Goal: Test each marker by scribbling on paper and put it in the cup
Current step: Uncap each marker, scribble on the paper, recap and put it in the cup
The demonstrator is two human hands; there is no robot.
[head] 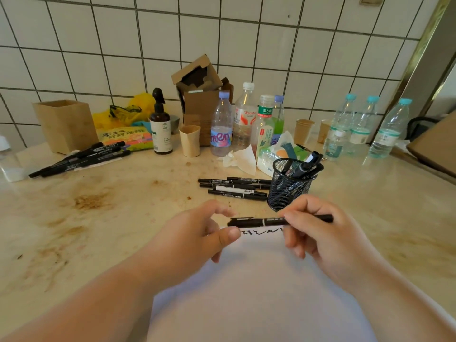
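My right hand (318, 233) grips a black marker (256, 221) held level over the top of a white sheet of paper (256, 292). Its capped end points left toward my left hand (204, 230), whose relaxed fingers hover beside the cap without touching it. Black scribbles (261, 232) run along the paper's top edge. A black mesh cup (290, 185) with several markers in it stands just behind my right hand. Several loose black markers (234, 186) lie left of the cup.
Another bunch of black markers (81, 159) lies at the far left by a wooden box (65, 124). Water bottles (222, 124), paper cups (189, 140), a spray bottle (160, 127), a cardboard box (197, 95) and tissue (240, 156) crowd the back of the stained counter (111, 206).
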